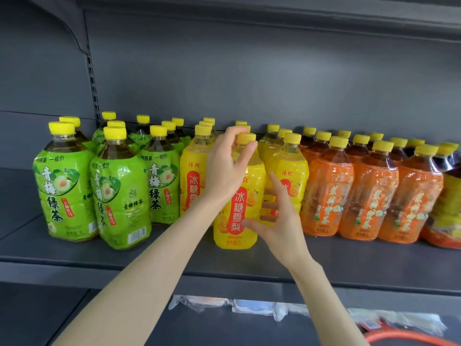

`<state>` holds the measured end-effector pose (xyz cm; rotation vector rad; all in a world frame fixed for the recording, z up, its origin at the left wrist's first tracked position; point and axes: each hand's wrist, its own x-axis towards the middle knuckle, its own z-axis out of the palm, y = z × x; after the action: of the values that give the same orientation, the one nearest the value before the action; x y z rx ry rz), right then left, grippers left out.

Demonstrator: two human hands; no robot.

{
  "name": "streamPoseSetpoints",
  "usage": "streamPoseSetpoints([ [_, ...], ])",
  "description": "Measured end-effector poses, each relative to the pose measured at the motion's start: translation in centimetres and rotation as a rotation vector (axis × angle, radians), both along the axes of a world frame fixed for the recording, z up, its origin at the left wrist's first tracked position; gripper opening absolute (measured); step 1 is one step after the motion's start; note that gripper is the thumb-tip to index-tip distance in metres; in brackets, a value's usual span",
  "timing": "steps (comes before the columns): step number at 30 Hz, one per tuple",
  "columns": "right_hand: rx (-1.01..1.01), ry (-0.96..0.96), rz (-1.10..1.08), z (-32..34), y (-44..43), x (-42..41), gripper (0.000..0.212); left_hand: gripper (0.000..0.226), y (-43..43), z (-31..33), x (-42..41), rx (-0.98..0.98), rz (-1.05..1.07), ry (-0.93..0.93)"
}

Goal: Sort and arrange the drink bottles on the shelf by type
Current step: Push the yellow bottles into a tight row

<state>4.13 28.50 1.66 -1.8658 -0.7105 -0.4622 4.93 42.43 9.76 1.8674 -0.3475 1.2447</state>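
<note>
The left hand (224, 171) and right hand (282, 221) hold the front yellow bottle (238, 208)

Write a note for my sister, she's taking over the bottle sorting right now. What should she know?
Left grip holds the front yellow bottle by its neck; right grip cups its lower body, thumb in front.
Green bottles stand left, yellow bottles in the middle, orange bottles right, all on the shelf.
Done: three colour groups formed.
Left: the held bottle stands forward of its row, so probably slide it back in line; check the far-right bottle, whose label looks different.
</note>
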Motion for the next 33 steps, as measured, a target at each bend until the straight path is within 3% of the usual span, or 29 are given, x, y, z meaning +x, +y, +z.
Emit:
streamPoseSetpoints([
  [6, -0.2, -0.146, -0.185, -0.3, -0.1, 0.4, 0.095, 0.077, 2.6, -2.0, -1.1, 0.204, -0.043, 0.136],
  [9, -0.286, -0.168, -0.241, -0.3, -0.1, 0.6, 0.094, 0.076, 3.3, -3.0, -1.5, 0.467, 0.089, 0.156],
  [12, -0.331, -0.173, -0.287, -0.3, 0.2, 1.0, 0.093, 0.084, 3.9, -2.5, -1.2, 0.513, 0.044, 0.252],
  [17, -0.444, -0.215, -0.406, 0.0, 0.5, 2.0, 0.093, 0.091, 4.0, -2.4, -0.2, 0.671, 0.186, 0.32],
  [22, -0.509, -0.263, -0.455, 0.2, 1.2, 3.1, 0.083, 0.087, 4.2, -2.0, 0.3, 0.859, 0.408, 0.164],
  [25, -0.538, -0.262, -0.427, 0.2, 0.8, 3.5, 0.082, 0.084, 3.9, -2.1, 0.1, 0.862, 0.497, 0.09],
  [28, -0.459, -0.284, -0.383, 0.2, 0.0, 3.1, 0.07, 0.084, 3.6, -2.5, 0.2, 0.85, 0.507, 0.09],
  [31, -0.219, -0.498, -0.502, 0.3, -1.4, 2.6, 0.052, 0.088, 3.8, -2.4, 0.3, 0.849, 0.494, 0.145],
  [33, -0.22, -0.527, -0.589, 0.8, -2.5, 3.1, 0.062, 0.096, 3.6, -2.5, 0.5, 0.879, 0.484, 0.193],
])
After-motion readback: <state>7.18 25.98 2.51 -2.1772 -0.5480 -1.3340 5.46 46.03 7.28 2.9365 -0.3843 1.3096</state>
